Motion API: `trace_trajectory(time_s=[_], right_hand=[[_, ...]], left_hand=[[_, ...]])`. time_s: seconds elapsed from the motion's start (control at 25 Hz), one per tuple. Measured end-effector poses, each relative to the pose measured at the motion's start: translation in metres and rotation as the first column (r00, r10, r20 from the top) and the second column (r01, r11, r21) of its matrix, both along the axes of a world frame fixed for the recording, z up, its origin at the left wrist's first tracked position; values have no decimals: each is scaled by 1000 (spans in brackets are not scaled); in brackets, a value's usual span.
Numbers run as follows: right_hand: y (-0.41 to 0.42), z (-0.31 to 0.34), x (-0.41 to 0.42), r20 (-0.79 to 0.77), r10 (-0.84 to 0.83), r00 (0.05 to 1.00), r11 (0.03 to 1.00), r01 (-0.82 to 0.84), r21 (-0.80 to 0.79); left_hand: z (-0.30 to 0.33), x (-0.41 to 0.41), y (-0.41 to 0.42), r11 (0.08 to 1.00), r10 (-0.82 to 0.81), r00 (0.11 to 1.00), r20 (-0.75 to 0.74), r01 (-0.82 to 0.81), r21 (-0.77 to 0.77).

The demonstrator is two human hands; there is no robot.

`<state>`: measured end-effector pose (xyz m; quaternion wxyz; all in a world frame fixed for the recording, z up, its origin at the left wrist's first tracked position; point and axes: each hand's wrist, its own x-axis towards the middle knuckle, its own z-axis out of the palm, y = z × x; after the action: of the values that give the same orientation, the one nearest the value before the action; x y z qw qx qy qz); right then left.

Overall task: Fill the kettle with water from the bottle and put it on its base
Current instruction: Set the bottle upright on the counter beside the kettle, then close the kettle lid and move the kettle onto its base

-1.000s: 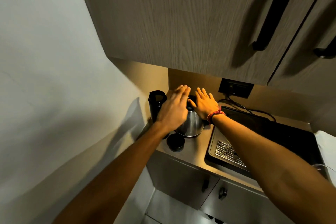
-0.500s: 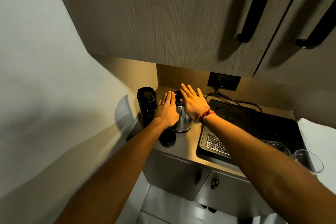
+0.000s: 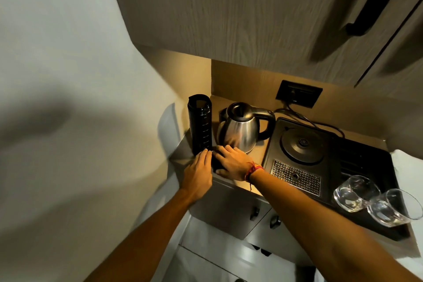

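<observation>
A steel kettle (image 3: 240,133) with a black handle stands on the counter, to the left of its round base (image 3: 299,144). A tall black bottle (image 3: 200,126) stands uncapped at the kettle's left. Its black cap (image 3: 215,165) lies at the counter's front edge, mostly hidden. My right hand (image 3: 231,162), with a red thread on the wrist, lies over the cap with its fingers curled on it. My left hand (image 3: 199,171) presses flat against the cap's left side, at the foot of the bottle.
The base sits in a black tray (image 3: 366,162) with a metal drip grille (image 3: 295,176) and two glasses (image 3: 370,201). A wall socket (image 3: 298,96) with cords is behind. Upper cabinets (image 3: 251,18) hang low overhead. A wall closes off the left.
Both hands have come off the kettle and drawn back to the cap at the counter's front edge. The kettle is now uncovered, and the view has tilted down.
</observation>
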<state>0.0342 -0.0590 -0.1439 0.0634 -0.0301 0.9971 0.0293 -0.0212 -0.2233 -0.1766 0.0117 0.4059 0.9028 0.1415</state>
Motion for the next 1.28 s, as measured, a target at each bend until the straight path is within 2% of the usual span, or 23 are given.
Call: trace_trajectory(time_s=[0.08,0.2,0.32,0.4,0.48,0.52,0.6,0.64,0.72,0.8,0.96,1.08,1.16,1.24,1.28], right_hand=[[-12,-5,-5,63,-60,996,998,61,-14],[-21,-2,-6,42,-87,995,990,91,-105],[-11,27,5,-196,-13,980,989,-17,-148],[1,63,4,-398,7,917,990,-62,-126],[7,103,-11,-556,-84,827,982,-27,-188],[7,120,-21,-577,-176,797,960,11,-278],[0,149,-41,-511,-311,802,899,73,-432],[-3,157,-51,-450,-305,839,897,96,-431],[-11,165,-65,-312,-226,923,935,116,-334],[-15,166,-75,-227,-188,956,956,125,-267],[-17,165,-83,-228,-189,955,966,138,-220],[-15,154,-74,-290,-191,938,966,126,-227],[-4,141,-59,-344,-230,910,953,139,-271],[16,127,-39,-367,-279,887,943,181,-281],[30,120,-28,-352,-308,884,937,219,-271]], left_hand=[[1,-5,-12,999,47,999,5,-47,-24],[9,-17,-26,994,98,995,-18,-99,-48],[21,-33,-35,991,123,990,-74,-126,-42],[30,-42,-37,989,149,987,-63,-148,20],[40,-50,-34,982,172,983,-67,-166,89],[44,-52,-32,979,186,980,-68,-179,98],[53,-54,-27,976,205,978,-49,-200,90],[56,-56,-24,974,211,977,-39,-207,86],[64,-59,-19,972,216,976,-36,-212,98],[73,-63,-17,971,218,975,-42,-213,110],[87,-64,-14,969,218,973,-73,-207,135],[103,-56,-16,936,284,941,-187,-229,267],[113,-50,-12,922,245,914,-324,-116,369],[119,-36,2,914,47,899,-435,137,382],[120,-26,14,904,-71,896,-438,243,350]])
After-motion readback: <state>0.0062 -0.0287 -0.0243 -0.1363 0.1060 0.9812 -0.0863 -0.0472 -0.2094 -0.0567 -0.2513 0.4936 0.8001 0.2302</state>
